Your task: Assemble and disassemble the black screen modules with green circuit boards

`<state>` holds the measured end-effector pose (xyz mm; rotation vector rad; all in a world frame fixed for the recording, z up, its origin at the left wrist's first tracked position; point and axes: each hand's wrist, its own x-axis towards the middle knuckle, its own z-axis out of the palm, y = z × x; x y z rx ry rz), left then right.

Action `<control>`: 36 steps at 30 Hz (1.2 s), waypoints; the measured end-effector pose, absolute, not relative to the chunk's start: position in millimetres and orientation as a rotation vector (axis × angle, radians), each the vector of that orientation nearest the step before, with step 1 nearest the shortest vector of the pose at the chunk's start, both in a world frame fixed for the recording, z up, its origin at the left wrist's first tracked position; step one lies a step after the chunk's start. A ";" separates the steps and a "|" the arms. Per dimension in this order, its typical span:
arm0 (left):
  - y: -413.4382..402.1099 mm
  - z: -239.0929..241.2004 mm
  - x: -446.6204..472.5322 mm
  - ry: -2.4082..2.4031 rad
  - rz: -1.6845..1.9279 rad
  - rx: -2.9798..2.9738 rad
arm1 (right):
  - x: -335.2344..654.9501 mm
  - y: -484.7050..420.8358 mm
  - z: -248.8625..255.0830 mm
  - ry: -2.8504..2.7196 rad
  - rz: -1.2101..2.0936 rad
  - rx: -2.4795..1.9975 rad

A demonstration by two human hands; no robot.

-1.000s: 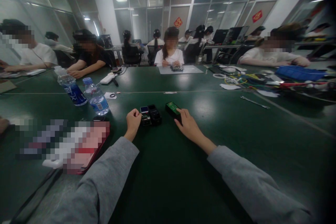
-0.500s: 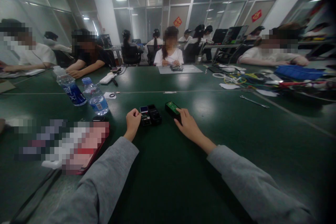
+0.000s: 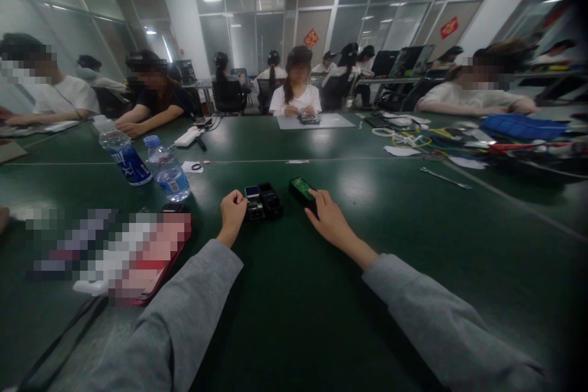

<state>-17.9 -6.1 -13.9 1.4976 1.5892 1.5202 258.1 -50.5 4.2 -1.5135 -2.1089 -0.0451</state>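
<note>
My left hand (image 3: 233,213) is closed, its fingers curled at the left edge of an opened black handheld device. What lies inside the fingers, if anything, is hidden. The device shows a small pale screen (image 3: 252,192) and a bare circuit board (image 3: 255,209). Against its right side lies a black casing half (image 3: 271,199). Farther right is another black case with a green circuit board (image 3: 302,187) inside. My right hand (image 3: 331,215) grips its near end, thumb on the near side and fingers across the top; the hand covers that end.
Two bottles, one with a blue label (image 3: 131,162) and one clear with a blue cap (image 3: 169,174), stand at left near blurred-out phone-like items (image 3: 151,257). A wrench (image 3: 444,178), tangled cables (image 3: 413,135) and a blue tray (image 3: 523,127) lie at right. Several people sit around the green table (image 3: 294,318).
</note>
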 end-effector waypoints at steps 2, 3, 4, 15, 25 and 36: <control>-5.8 -14.8 -18.2 1.577 1.526 1.498 | 258.5 -50.0 2.9 -2.109 -0.049 -1.509; -5.7 -15.0 -18.3 1.575 1.528 1.504 | 258.6 -50.1 2.7 -2.110 -0.052 -1.505; -5.6 -14.9 -18.3 1.576 1.530 1.511 | 258.6 -50.4 2.8 -2.110 -0.055 -1.502; -6.3 -13.6 -18.4 1.606 1.518 1.546 | 258.0 -51.0 4.6 -2.123 -0.055 -1.512; -4.1 -16.4 -18.9 1.612 1.518 1.510 | 258.0 -50.9 3.6 -2.124 -0.067 -1.513; -5.5 -15.3 -18.5 1.585 1.515 1.497 | 257.6 -51.7 5.3 -2.126 -0.066 -1.518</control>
